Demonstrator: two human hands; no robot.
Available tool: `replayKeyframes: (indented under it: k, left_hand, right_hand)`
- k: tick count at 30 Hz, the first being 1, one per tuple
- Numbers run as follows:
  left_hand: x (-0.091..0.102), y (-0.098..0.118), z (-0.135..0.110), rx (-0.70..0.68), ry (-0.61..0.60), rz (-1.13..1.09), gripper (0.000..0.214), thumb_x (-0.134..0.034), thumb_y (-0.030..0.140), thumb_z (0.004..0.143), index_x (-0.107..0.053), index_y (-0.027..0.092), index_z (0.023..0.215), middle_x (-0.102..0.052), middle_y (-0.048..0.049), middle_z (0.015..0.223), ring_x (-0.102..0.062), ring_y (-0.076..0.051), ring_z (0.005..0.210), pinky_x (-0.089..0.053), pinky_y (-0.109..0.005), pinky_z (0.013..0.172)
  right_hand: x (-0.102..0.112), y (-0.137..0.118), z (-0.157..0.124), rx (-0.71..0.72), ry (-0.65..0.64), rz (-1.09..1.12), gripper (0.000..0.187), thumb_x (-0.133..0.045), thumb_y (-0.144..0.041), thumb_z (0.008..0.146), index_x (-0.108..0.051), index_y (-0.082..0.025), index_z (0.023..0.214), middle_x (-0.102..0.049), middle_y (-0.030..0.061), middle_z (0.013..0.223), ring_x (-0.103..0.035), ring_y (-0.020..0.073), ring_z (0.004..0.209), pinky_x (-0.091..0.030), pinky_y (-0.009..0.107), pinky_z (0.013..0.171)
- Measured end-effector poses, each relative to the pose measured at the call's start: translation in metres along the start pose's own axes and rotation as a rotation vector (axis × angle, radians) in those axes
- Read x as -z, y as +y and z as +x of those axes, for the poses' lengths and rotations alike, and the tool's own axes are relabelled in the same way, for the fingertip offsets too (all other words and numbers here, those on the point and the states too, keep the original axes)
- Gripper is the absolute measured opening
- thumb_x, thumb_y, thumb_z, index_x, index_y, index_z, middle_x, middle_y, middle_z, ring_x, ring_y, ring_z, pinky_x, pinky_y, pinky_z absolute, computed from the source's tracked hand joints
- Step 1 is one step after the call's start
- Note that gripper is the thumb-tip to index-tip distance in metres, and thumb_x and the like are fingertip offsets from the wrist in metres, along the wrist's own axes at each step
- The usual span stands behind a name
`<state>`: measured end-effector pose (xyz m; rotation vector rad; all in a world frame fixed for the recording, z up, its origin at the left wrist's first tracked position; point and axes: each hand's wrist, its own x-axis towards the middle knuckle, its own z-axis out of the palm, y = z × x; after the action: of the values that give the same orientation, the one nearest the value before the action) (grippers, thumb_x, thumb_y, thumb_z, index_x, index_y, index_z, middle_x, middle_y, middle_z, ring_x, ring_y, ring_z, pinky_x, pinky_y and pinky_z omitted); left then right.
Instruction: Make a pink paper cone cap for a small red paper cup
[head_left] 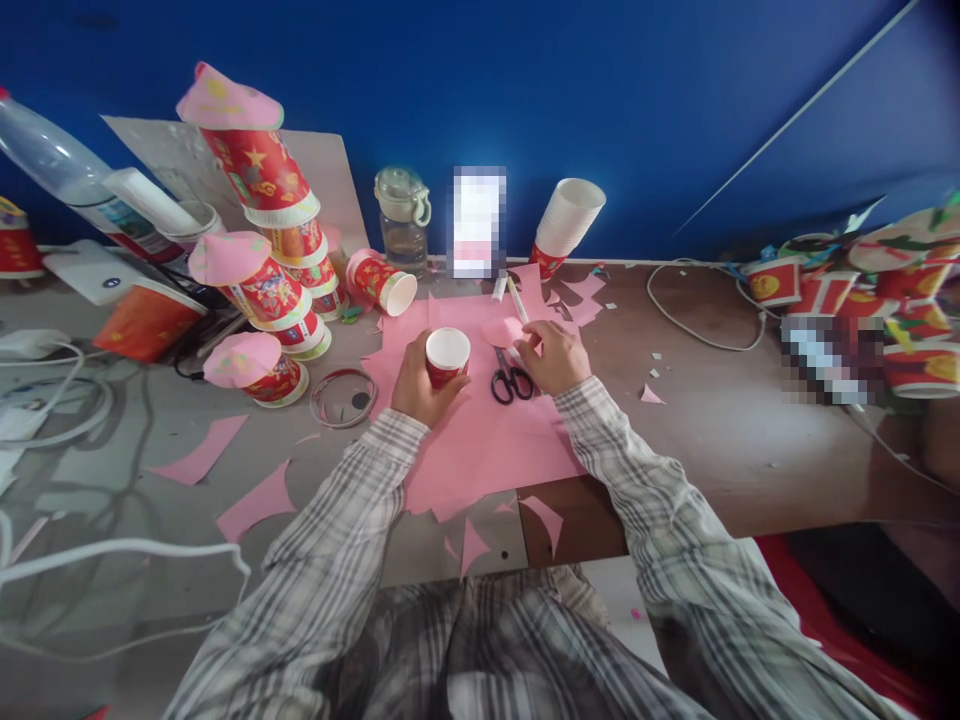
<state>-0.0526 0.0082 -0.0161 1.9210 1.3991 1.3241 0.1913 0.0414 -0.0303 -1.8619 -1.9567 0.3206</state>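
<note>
My left hand (pixel 423 382) is wrapped round a red paper cup (pixel 448 362), its white end facing up. Over the pink paper sheet (pixel 487 440), my right hand (pixel 556 357) is closed, with its fingertips pinched together beside a small rounded pink paper piece (pixel 501 332). A bit of white shows at those fingertips, too small to name. Just beyond them lies a slim white pen (pixel 517 298), and a short white stick (pixel 500 288) lies beside it. Black-handled scissors (pixel 512 385) rest on the sheet between my two hands.
Decorated red cups with pink paper hats (pixel 251 180) stand stacked at left, near a tipped cup (pixel 381 284). A water jug (pixel 403 222), a blurred bright screen (pixel 478 222) and a stack of cups (pixel 568 225) stand along the blue wall. A roll of tape (pixel 343 398) and paper scraps (pixel 259 502) lie about.
</note>
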Motion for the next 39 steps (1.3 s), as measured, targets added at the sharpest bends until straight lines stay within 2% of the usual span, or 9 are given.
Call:
replayKeyframes:
  k: [4, 11, 17, 21, 25, 30, 32, 35, 39]
  left_hand:
    - [0.0, 0.0, 0.0, -0.002, -0.003, -0.001, 0.073, -0.067, 0.041, 0.063, -0.031, 0.018, 0.123, -0.048, -0.0131, 0.114, -0.046, -0.028, 0.109, -0.038, -0.046, 0.095]
    - [0.001, 0.002, 0.0, -0.01, -0.003, 0.008, 0.073, -0.067, 0.041, 0.064, -0.03, 0.023, 0.123, -0.048, -0.0097, 0.109, -0.048, -0.027, 0.106, -0.04, -0.048, 0.093]
    - [0.0, -0.001, -0.001, -0.016, 0.013, 0.022, 0.073, -0.065, 0.044, 0.064, -0.03, 0.018, 0.123, -0.048, -0.0123, 0.111, -0.047, -0.028, 0.108, -0.039, -0.048, 0.094]
    - [-0.002, -0.004, -0.001, -0.017, 0.006, 0.012, 0.075, -0.065, 0.045, 0.064, -0.03, 0.016, 0.123, -0.046, -0.014, 0.115, -0.046, -0.028, 0.11, -0.038, -0.047, 0.094]
    - [0.0, 0.0, 0.001, -0.054, 0.023, 0.045, 0.078, -0.064, 0.044, 0.065, -0.026, 0.015, 0.126, -0.044, -0.0153, 0.119, -0.043, -0.028, 0.113, -0.038, -0.047, 0.095]
    - [0.007, 0.015, -0.003, -0.284, 0.158, 0.289, 0.072, -0.061, 0.043, 0.068, -0.028, 0.019, 0.127, -0.036, -0.0157, 0.127, -0.033, -0.031, 0.122, -0.027, -0.054, 0.102]
    - [0.008, 0.022, -0.007, -0.405, 0.152, 0.398, 0.064, -0.062, 0.044, 0.067, -0.036, 0.027, 0.124, -0.034, -0.0112, 0.129, -0.03, -0.033, 0.124, -0.023, -0.057, 0.103]
    - [0.007, 0.031, -0.012, -0.548, 0.169, 0.467, 0.052, -0.064, 0.044, 0.066, -0.046, 0.039, 0.115, -0.04, -0.0041, 0.126, -0.032, -0.03, 0.123, -0.02, -0.057, 0.105]
    - [0.004, 0.036, -0.016, -0.6, 0.16, 0.412, 0.039, -0.065, 0.032, 0.068, -0.052, 0.043, 0.104, -0.053, 0.0011, 0.118, -0.039, -0.025, 0.12, -0.013, -0.059, 0.106]
  right_hand:
    - [-0.001, 0.009, -0.012, -0.014, -0.108, -0.102, 0.036, -0.071, -0.03, 0.103, -0.084, -0.021, 0.135, -0.092, 0.0161, 0.125, -0.083, 0.0364, 0.117, -0.061, 0.048, 0.105]
    - [0.006, -0.003, -0.01, 0.004, -0.185, -0.167, 0.044, -0.064, -0.021, 0.103, -0.084, -0.017, 0.142, -0.093, 0.0161, 0.124, -0.083, 0.0334, 0.121, -0.058, 0.043, 0.107]
    - [0.024, 0.006, -0.008, -0.022, -0.23, -0.147, 0.044, -0.065, -0.016, 0.096, -0.091, -0.015, 0.133, -0.093, 0.0131, 0.113, -0.083, 0.0276, 0.106, -0.063, 0.039, 0.101]
    - [0.044, 0.02, -0.008, -0.034, -0.35, 0.077, 0.04, -0.065, -0.023, 0.099, -0.094, -0.019, 0.128, -0.091, 0.0062, 0.101, -0.08, 0.0218, 0.091, -0.067, 0.036, 0.093]
    - [0.056, 0.027, -0.01, 0.045, -0.453, 0.422, 0.039, -0.072, -0.043, 0.098, -0.094, -0.022, 0.123, -0.094, 0.0073, 0.112, -0.082, 0.023, 0.098, -0.071, 0.041, 0.099]
    - [0.059, 0.013, -0.017, 0.09, -0.554, 0.609, 0.042, -0.081, -0.054, 0.092, -0.092, -0.022, 0.116, -0.092, 0.0111, 0.113, -0.08, 0.0254, 0.1, -0.069, 0.045, 0.096]
    - [0.06, 0.006, -0.021, 0.104, -0.621, 0.662, 0.041, -0.083, -0.055, 0.093, -0.092, -0.021, 0.115, -0.09, 0.01, 0.106, -0.075, 0.0236, 0.094, -0.066, 0.042, 0.089]
    - [0.059, -0.001, -0.027, 0.119, -0.736, 0.771, 0.044, -0.085, -0.054, 0.094, -0.09, -0.017, 0.117, -0.081, 0.0048, 0.09, -0.064, 0.0181, 0.08, -0.057, 0.036, 0.077]
    - [0.048, -0.002, -0.031, 0.143, -0.842, 0.9, 0.048, -0.09, -0.056, 0.094, -0.086, -0.014, 0.116, -0.07, -0.0021, 0.08, -0.052, 0.0126, 0.071, -0.046, 0.032, 0.069]
